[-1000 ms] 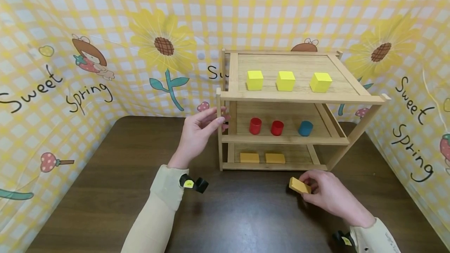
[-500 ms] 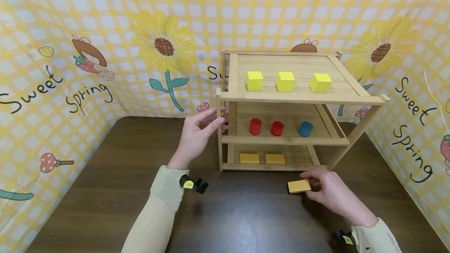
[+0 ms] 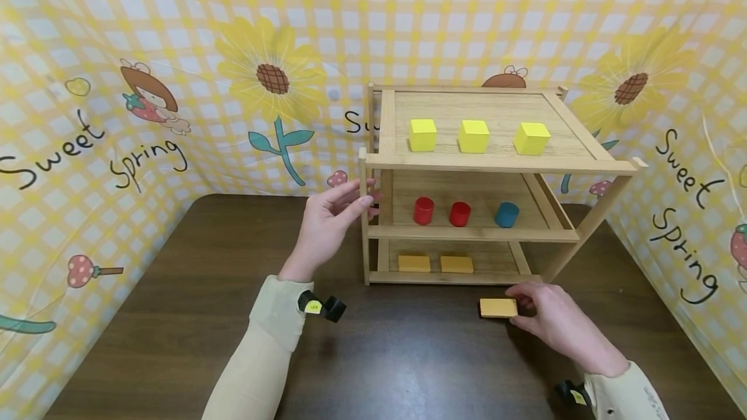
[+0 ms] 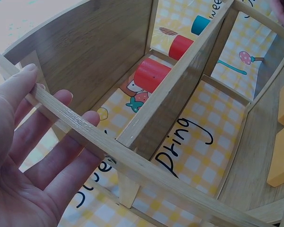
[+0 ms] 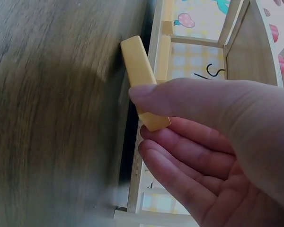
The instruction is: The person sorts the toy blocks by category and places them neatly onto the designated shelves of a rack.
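My left hand (image 3: 322,222) holds the front left post of a three-tier wooden shelf (image 3: 467,233); in the left wrist view the thumb (image 4: 23,78) lies on one side of the post and fingers behind it. My right hand (image 3: 557,323) pinches an orange-yellow rectangular block (image 3: 498,308) by its right end, in front of the lower tier. In the right wrist view the thumb presses on the block (image 5: 138,59). Two similar blocks, a left one (image 3: 414,264) and a right one (image 3: 456,264), lie on the bottom tier.
Three yellow cubes, the middle one (image 3: 473,137) included, stand on the top tier. On the middle tier are two red cylinders, left (image 3: 423,210) and right (image 3: 460,214), and a blue cylinder (image 3: 507,214). A checked cloth (image 3: 192,11) surrounds the dark table (image 3: 373,355).
The block in my right hand has turned from a slant to level with the shelf's front edge. The right hand has shifted slightly right; the left hand keeps its place on the post.
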`<state>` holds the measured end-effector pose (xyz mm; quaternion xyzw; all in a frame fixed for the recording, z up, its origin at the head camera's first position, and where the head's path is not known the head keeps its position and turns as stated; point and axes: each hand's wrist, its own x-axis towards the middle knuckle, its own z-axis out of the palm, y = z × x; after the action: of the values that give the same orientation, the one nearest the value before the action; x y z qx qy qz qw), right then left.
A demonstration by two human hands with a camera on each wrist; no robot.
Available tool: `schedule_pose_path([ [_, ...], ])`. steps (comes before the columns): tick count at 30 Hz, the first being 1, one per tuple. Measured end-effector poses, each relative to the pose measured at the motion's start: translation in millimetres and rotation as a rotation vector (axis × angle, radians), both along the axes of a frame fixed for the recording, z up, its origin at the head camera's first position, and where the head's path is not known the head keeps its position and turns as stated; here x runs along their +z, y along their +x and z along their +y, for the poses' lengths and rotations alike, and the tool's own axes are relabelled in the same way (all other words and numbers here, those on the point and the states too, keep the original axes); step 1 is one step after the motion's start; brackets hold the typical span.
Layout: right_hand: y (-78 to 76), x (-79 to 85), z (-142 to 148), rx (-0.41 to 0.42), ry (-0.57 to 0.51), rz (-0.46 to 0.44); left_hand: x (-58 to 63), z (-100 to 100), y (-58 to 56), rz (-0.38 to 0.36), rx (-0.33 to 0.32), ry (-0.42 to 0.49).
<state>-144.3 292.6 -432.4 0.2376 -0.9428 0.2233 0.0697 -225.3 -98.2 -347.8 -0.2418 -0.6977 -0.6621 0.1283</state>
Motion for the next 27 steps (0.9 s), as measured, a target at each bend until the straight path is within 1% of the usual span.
schedule_pose_path([
  [3, -0.1, 0.6, 1.0, -0.023, 0.000, 0.000, -0.4, 0.2, -0.1, -0.002, 0.001, 0.002],
  [7, -0.8, 1.3, 3.6, -0.044, -0.024, 0.009, 0.0, 0.6, -0.2, -0.005, -0.024, 0.025],
  [11, -2.6, 1.6, 6.2, -0.078, -0.067, 0.010, 0.2, 0.5, -0.4, -0.004, -0.039, 0.041],
  [19, -9.5, -3.1, 11.9, -0.173, -0.150, 0.030, 0.2, 0.5, -1.1, 0.005, -0.040, 0.036],
  [23, -14.6, -6.8, 13.4, -0.184, -0.197, 0.064, 0.0, 0.8, -1.7, 0.005, -0.056, 0.044],
  [27, -19.3, -10.9, 13.6, -0.182, -0.219, 0.111, -0.9, 1.4, -2.1, 0.011, -0.063, 0.052],
])
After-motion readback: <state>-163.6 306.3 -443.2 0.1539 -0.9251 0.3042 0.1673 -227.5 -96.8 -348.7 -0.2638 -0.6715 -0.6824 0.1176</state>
